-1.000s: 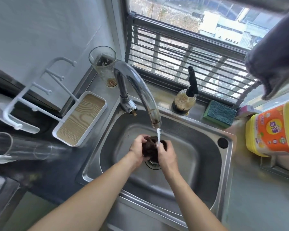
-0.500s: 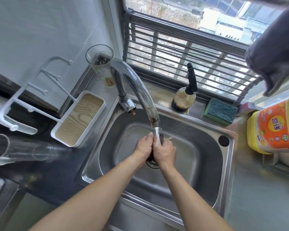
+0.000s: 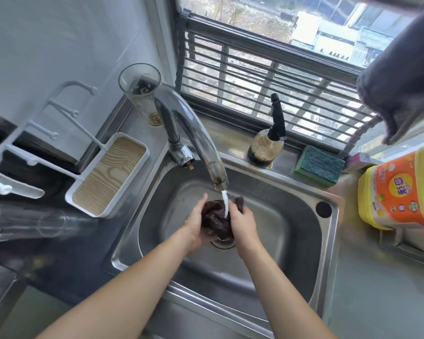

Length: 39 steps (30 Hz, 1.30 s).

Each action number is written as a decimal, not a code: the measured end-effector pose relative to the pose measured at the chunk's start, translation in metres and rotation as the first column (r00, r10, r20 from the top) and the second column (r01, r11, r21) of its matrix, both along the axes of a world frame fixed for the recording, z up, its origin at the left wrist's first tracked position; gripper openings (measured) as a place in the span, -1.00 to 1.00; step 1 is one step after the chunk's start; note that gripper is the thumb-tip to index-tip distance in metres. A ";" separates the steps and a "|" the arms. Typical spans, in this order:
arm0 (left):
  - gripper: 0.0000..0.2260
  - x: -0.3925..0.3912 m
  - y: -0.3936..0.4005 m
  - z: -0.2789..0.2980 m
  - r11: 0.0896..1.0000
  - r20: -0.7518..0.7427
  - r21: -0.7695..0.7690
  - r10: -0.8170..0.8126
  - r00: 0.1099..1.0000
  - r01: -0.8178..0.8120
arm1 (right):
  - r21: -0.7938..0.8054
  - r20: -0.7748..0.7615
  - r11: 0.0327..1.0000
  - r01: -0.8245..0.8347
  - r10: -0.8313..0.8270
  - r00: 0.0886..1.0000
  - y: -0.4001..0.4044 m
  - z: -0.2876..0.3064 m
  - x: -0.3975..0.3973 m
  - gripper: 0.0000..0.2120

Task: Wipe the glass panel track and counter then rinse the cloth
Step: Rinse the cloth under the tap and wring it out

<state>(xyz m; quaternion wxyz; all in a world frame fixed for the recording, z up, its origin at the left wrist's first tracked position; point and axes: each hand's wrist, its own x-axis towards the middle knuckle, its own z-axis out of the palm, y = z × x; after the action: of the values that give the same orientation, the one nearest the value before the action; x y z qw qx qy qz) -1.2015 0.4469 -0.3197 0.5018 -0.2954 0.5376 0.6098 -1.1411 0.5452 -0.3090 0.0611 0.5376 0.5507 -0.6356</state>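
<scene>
Cloth [image 3: 216, 220], dark brown and soaked, sits bunched between my two hands over the drain of the steel sink [image 3: 291, 253]. My left hand [image 3: 194, 226] cups it from the left side, fingers curled around the wad with one fingertip showing above it. My right hand [image 3: 242, 225] closes on it from the right, and a corner of the fabric pokes out above that hand's knuckles. Both grips are tight around the cloth; neither hand holds anything else.

Water [image 3: 225, 204] runs in a thin white stream from the curved chrome faucet [image 3: 194, 143] and lands on top of the bundle, between my hands. The faucet's base stands at the back left corner of the basin.

On the ledge behind the sink I see a bottle with a black spout [image 3: 267, 143], and just to its right a green sponge [image 3: 318, 165] lying flat. A tall clear glass [image 3: 142, 94] stands in the corner by the wall, left of the faucet. Left of the sink rests a white tray with a wood-grain bottom [image 3: 108, 174], attached to a white rack with pegs [image 3: 59, 118]. At the right edge of the view a yellow and orange container [image 3: 399, 192] stands on the counter [image 3: 377, 302], and a grey towel [image 3: 406, 77] hangs above it in front of the barred window [image 3: 267, 77].
</scene>
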 end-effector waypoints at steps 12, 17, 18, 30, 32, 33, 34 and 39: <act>-0.76 0.009 0.015 -0.014 0.962 -0.271 -0.272 -0.088 0.958 0.012 | 0.456 0.201 0.837 -0.302 0.234 0.951 -0.021 0.001 -0.008 -0.54; -0.67 0.006 0.025 -0.005 0.954 -0.246 -0.220 -0.258 0.934 0.206 | 0.436 0.222 0.892 -0.117 0.019 0.975 0.002 -0.003 -0.021 -0.50; -0.64 0.000 0.022 -0.007 0.953 -0.207 -0.220 -0.253 0.945 0.207 | 0.479 0.183 0.867 -0.136 0.053 0.982 -0.010 -0.002 -0.017 -0.51; -0.60 -0.003 -0.001 -0.009 0.869 -0.086 -0.077 -0.494 0.865 0.488 | 0.394 0.204 0.901 -0.184 0.109 0.973 0.016 -0.022 -0.005 -0.61; -0.70 -0.009 -0.008 -0.010 0.879 -0.116 -0.045 -0.477 0.871 0.475 | 0.241 0.093 0.970 -0.008 -0.015 0.996 0.020 -0.023 -0.003 -0.67; -0.70 -0.011 -0.010 -0.012 0.904 -0.134 -0.092 -0.426 0.895 0.417 | 0.153 0.043 0.987 0.057 -0.064 0.997 0.019 -0.025 -0.001 -0.61; -0.75 -0.014 -0.011 -0.014 0.933 -0.152 -0.164 -0.345 0.926 0.321 | 0.074 -0.008 0.994 0.085 -0.085 0.996 0.018 -0.029 0.003 -0.53; -0.73 -0.022 -0.006 -0.015 0.953 -0.202 -0.304 -0.061 0.978 -0.004 | -0.126 -0.146 0.989 0.084 -0.102 0.984 -0.010 -0.032 0.017 -0.63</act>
<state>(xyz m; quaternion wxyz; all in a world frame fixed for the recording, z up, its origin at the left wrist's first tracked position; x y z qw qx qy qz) -1.2230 0.4407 -0.3350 0.4002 -0.2953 0.6785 0.5406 -1.1240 0.5352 -0.3411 0.0212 0.5082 0.4892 -0.7085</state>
